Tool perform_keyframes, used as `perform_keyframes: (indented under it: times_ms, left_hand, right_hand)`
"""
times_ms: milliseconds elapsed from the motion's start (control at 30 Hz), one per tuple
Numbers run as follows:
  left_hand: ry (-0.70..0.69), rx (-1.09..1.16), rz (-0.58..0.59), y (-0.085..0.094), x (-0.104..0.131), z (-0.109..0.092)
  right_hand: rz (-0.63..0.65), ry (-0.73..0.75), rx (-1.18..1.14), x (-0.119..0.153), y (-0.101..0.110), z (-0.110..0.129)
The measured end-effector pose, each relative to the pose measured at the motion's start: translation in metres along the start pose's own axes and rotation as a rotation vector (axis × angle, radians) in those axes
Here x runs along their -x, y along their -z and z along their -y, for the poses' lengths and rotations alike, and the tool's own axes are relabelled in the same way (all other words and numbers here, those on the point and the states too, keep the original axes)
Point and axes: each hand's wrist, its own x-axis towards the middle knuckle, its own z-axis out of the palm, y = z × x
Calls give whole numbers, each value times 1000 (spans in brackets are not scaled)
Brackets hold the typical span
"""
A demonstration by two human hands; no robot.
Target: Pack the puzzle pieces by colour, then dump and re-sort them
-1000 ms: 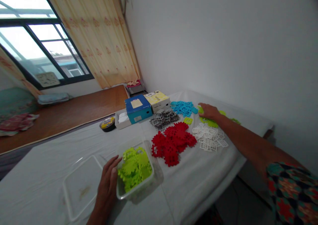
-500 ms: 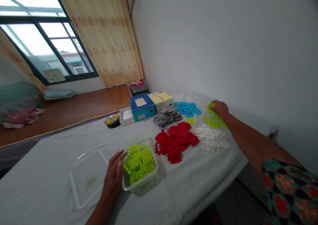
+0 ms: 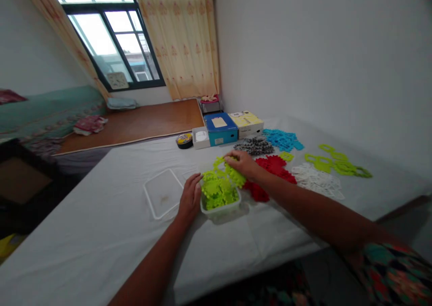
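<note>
A clear plastic container (image 3: 221, 212) heaped with lime-green pieces (image 3: 218, 191) stands on the white cloth. My left hand (image 3: 191, 194) rests against its left side, fingers close together and touching the rim area. Over the container's right back side, my right hand (image 3: 241, 164) grips several lime-green pieces (image 3: 235, 174). Red pieces (image 3: 275, 165) lie to the right, partly hidden under my right forearm. White pieces (image 3: 315, 180) and a spread of lime-green pieces (image 3: 337, 163) are farther right. Behind them are grey pieces (image 3: 254, 145) and blue pieces (image 3: 283, 139).
A clear lid (image 3: 164, 194) lies flat left of the container. At the back stand a blue box (image 3: 221, 129), a yellow-and-white box (image 3: 246, 123), a small white box (image 3: 201, 137) and a roll of tape (image 3: 184, 141). The wall (image 3: 320, 63) borders the right side.
My right hand has moved left from the lime-green pile by the wall to above the container, carrying pieces. The view has shifted left. My left hand stays beside the container.
</note>
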Motion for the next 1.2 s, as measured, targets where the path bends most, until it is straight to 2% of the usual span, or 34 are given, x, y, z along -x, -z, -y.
perform_keyframes:
  times_ms: [67,133,267,400,467,567,633,700,733,800,867,933,967,1000,1067,1133,1200]
  left_hand:
    - [-12,3,0,-1,1,-1]
    - [-23,1,5,-1,3,-1]
    - [-39,-17,8,-3,3,-1]
    - [-44,-12,9,-4,2,1]
    - [-48,-3,13,-4,2,1]
    - [-59,1,23,-2,1,2]
    - [-60,8,27,0,1,2]
    - [-50,17,26,2,1,4]
    - [-43,21,27,3,0,5]
    - [-32,26,30,3,0,7]
    - [-29,26,35,3,0,9]
    - [-31,20,42,3,0,10]
    - [-32,16,46,3,0,11]
    - [-32,13,49,3,0,12]
    - [-25,5,53,4,-1,13]
    - [-16,-6,69,5,-2,15]
    - [-12,-17,78,5,-2,16]
  right_hand:
    - [77,45,170,-1,-26,6]
    - [160,59,306,-6,-35,8]
    - [200,150,398,-3,-25,12]
    - [312,289,483,25,-16,16]
    - [353,353,525,39,-21,16]
    - [351,394,496,52,-38,15]
    - [370,416,447,54,-47,17]
    - [367,456,412,50,-45,20]
    - [327,464,404,46,-37,20]
    - [160,415,411,34,-4,14]
    - [-46,272,473,21,48,-3]
    - [-178,75,631,11,107,-32]
    - [-177,-48,735,9,135,-49]
    - [-120,-161,827,9,158,-66]
    - [66,-307,958,12,191,-98]
    - [210,-374,1043,19,204,-120]
    - [248,-378,1102,24,203,-132]
